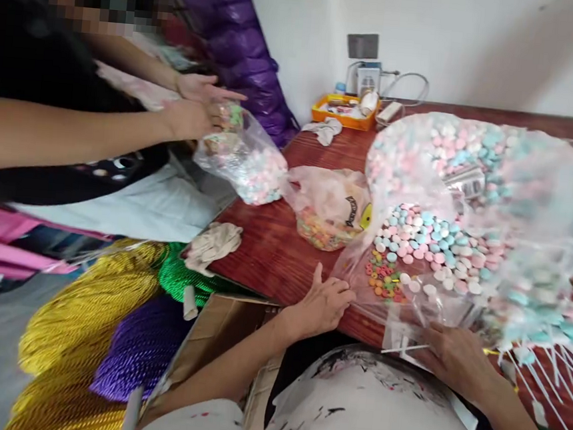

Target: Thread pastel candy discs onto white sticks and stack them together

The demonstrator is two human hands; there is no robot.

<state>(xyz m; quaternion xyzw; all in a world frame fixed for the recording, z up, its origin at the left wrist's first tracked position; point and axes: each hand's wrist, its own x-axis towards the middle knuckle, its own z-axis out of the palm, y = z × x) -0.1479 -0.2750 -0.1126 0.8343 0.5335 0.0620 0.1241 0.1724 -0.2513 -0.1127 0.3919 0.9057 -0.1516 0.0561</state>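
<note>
My left hand [321, 305] rests at the table's front edge, thumb raised and fingers stretched onto the rim of a clear plastic bag. On that plastic lie small colourful ring candies [384, 277] and a heap of pastel pink, blue and white round candies [429, 237]. My right hand [459, 357] is closed at the table edge on a small clear plastic bag [399, 328]. A thin white stick [405, 349] runs toward its fingertips; whether the fingers touch it is unclear. A large clear bag of pastel candies [502, 153] lies open behind the heap.
White-stick lollipops [548, 378] lie at right. A pink printed bag [332, 205] holds ring candies. At left, a co-worker's hands [195, 110] hold a candy-filled clear bag [255, 165]. An orange tray [342, 116] stands behind; yellow rope bundles [88, 305] and a cardboard box [227, 323] are below.
</note>
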